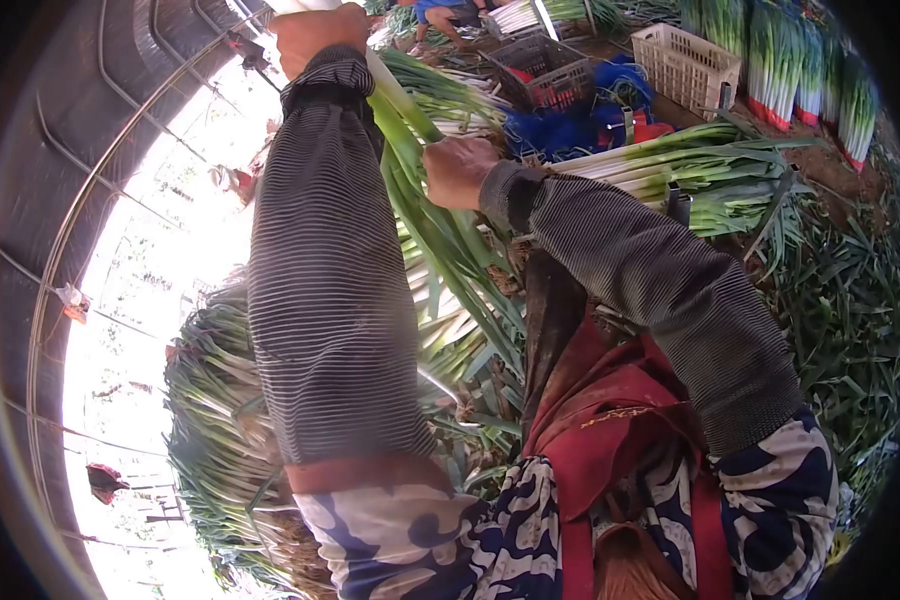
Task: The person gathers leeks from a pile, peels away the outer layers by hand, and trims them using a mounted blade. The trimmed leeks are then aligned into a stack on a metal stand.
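Observation:
My left hand (320, 40) is closed around the pale stalk of a leek (395, 100), up at the top edge of the view. The leek slants down to the right, its long green leaves hanging past my wrists. Beside those leaves, my right hand (458, 172) makes a fist; what it holds, if anything, is hidden. A bundle of leeks (670, 175) lies just right of this hand, between upright metal posts (678, 203). More leeks (450, 325) lie beneath my forearms.
A dark crate (545, 80) and a beige crate (682, 75) stand at the back, with blue netting (580, 120) near them. Bundled leeks (775, 70) stand upright at far right. Leeks (220, 430) are piled left; loose leaves (850, 310) cover the right ground. A person (440, 18) is behind.

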{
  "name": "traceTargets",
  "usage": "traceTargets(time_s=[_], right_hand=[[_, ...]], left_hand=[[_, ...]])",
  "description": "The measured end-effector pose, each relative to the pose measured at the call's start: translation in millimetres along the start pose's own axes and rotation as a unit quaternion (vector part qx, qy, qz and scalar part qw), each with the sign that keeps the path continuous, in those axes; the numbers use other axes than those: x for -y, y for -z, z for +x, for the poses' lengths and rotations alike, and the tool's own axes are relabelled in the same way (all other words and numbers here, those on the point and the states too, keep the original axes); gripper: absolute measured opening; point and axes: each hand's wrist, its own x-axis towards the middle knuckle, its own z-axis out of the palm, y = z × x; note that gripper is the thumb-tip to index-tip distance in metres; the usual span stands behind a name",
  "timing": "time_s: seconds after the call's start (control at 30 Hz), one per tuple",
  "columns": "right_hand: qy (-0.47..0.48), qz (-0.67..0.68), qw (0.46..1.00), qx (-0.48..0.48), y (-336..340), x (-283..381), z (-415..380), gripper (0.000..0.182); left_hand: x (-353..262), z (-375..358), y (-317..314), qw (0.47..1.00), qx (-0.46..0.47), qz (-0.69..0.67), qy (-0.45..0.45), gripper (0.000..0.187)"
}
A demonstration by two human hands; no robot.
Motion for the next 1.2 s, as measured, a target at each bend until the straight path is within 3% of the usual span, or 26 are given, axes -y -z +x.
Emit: traceTargets(time_s=[0.1, 0.2, 0.27, 0.3, 0.37, 0.4, 0.43, 0.47, 0.5, 0.6, 0.63, 0.67, 0.73, 0.77, 0.83, 0.87, 0.97, 1.07, 1.2], right_hand=[[0.065, -0.096, 0.992, 0.045, 9.0, -11.1, -4.0, 0.02], [0.145, 0.153, 0.976, -0.054, -25.0, -64.2, -12.9, 0.016], [0.045, 0.32, 0.944, -0.067, -7.0, -92.5, -61.9, 0.022], [0.084, 0.251, 0.96, -0.092, -8.6, -134.6, -83.3, 0.024], [-0.108, 0.017, 0.994, 0.004, 23.5, -217.7, -154.8, 0.023], [-0.027, -0.175, 0.984, -0.006, 35.6, -303.1, -216.8, 0.025], [0.044, -0.365, 0.929, -0.045, 47.8, -386.4, -277.6, 0.028], [-0.229, -0.264, 0.936, 0.041, 96.4, -398.4, -326.2, 0.035], [-0.394, -0.237, 0.885, 0.073, 140.0, -391.3, -361.8, 0.045], [-0.271, -0.352, 0.887, -0.129, 156.0, -353.3, -374.9, 0.058], [-0.232, -0.267, 0.925, -0.137, 141.2, -355.1, -343.2, 0.059], [-0.256, -0.117, 0.946, -0.16, 114.8, -312.3, -286.4, 0.053], [-0.06, 0.031, 0.989, -0.13, 50.4, -241.4, -199.9, 0.039], [-0.052, 0.02, 0.99, -0.131, 29.1, -184.2, -163.7, 0.038], [0.092, 0.114, 0.974, -0.171, -27.6, -129.6, -105.6, 0.046], [0.072, 0.077, 0.981, -0.16, -40.2, -101.4, -86.2, 0.044], [0.024, 0.04, 0.996, -0.075, -57.5, -68.9, -60.6, 0.039], [0.026, 0.049, 0.998, -0.026, -47.4, -72.4, -65.4, 0.031], [0.064, 0.176, 0.979, -0.076, -46.7, -93.6, -78.4, 0.024]], left_hand=[[3.0, -1.4, -3.4, 0.999, 0.017, -0.02, 0.023, 0.057], [17.0, 11.5, -0.9, 0.997, 0.041, -0.052, 0.032, 0.043], [30.0, 26.5, -1.0, 0.995, 0.057, -0.074, 0.039, 0.043], [35.1, 33.6, 0.1, 0.993, 0.066, -0.085, 0.041, 0.043], [41.4, 44.2, 6.2, 0.992, 0.086, -0.093, 0.031, 0.04], [43.4, 48.1, 9.3, 0.99, 0.1, -0.099, 0.023, 0.04], [45.6, 50.8, 9.8, 0.988, 0.115, -0.105, 0.016, 0.04], [46.8, 53.3, 8.5, 0.986, 0.123, -0.113, 0.023, 0.041], [44.6, 50.6, 11.7, 0.985, 0.131, -0.111, 0.017, 0.041], [36.0, 52.2, 11.1, 0.984, 0.141, -0.106, -0.002, 0.04], [36.0, 54.6, 2.6, 0.983, 0.132, -0.124, -0.009, 0.039], [35.3, 58.3, -3.1, 0.982, 0.118, -0.144, -0.016, 0.038], [25.5, 51.5, 7.3, 0.979, 0.099, -0.174, -0.021, 0.035], [25.2, 54.8, 6.3, 0.978, 0.101, -0.181, -0.03, 0.035], [28.0, 64.4, 1.8, 0.975, 0.103, -0.193, -0.048, 0.034], [18.1, 49.4, 20.3, 0.957, 0.141, -0.252, -0.022, 0.031], [30.2, 61.2, 23.6, 0.956, 0.115, -0.05, -0.266, 0.029], [27.2, 56.8, 26.3, 0.966, 0.133, -0.219, -0.034, 0.027], [39.0, 62.3, 24.0, 0.972, 0.137, -0.189, -0.006, 0.034]])
